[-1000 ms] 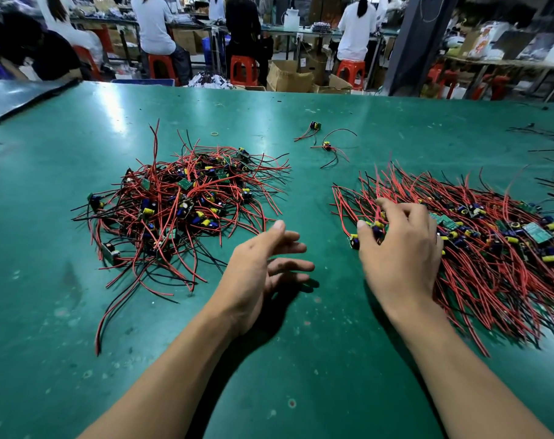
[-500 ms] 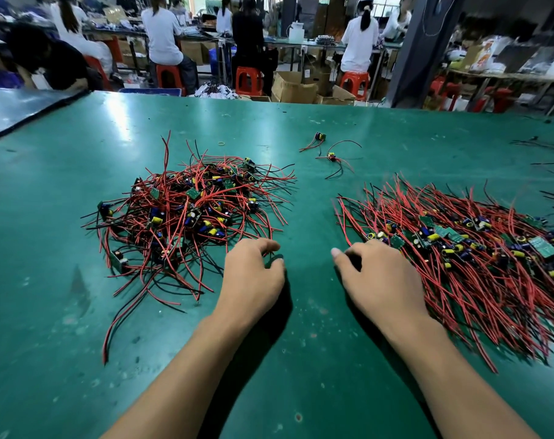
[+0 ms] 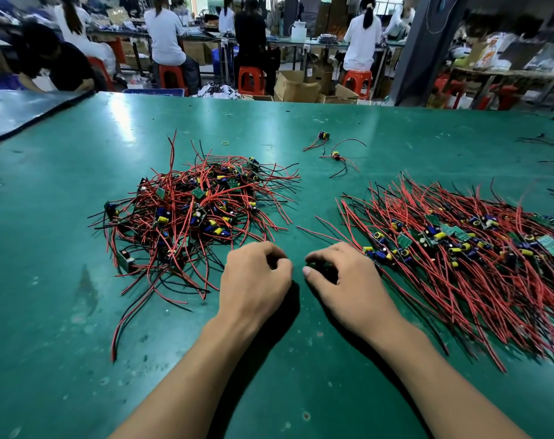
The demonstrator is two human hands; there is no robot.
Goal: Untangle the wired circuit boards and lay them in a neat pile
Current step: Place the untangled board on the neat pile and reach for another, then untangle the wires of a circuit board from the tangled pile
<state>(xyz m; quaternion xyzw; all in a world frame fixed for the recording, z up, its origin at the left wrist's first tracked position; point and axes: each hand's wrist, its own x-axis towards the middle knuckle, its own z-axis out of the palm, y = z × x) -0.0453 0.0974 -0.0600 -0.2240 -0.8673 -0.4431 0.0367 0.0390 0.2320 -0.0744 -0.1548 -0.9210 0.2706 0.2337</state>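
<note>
Pulled right hand (image 3: 342, 280) leftward off the edge of the sorted pile (image 3: 459, 248) since half a second back, closer to the tangled heap (image 3: 193, 213); barely shifted left hand (image 3: 256, 280). Parked both just off the heap's near-right corner, almost touching each other. Held left curled, thumb against forefinger, nothing seen in it. Curled right thumb and forefinger round a small dark-green bit (image 3: 315, 266); couldn't tell board from shadow there. Left the pile well right of the heap, wires combed mostly one way; two stray boards (image 3: 335, 155) beyond the heap's far-right side. Judged the step as fetching another board from the heap. Reckoned it best done by pinching an outer board at the heap's near edge, pinning the clump with the other hand, drawing wires out lengthwise rather than yanking; feared dragging the whole clump otherwise. Then laying it wires-parallel on the pile.
</note>
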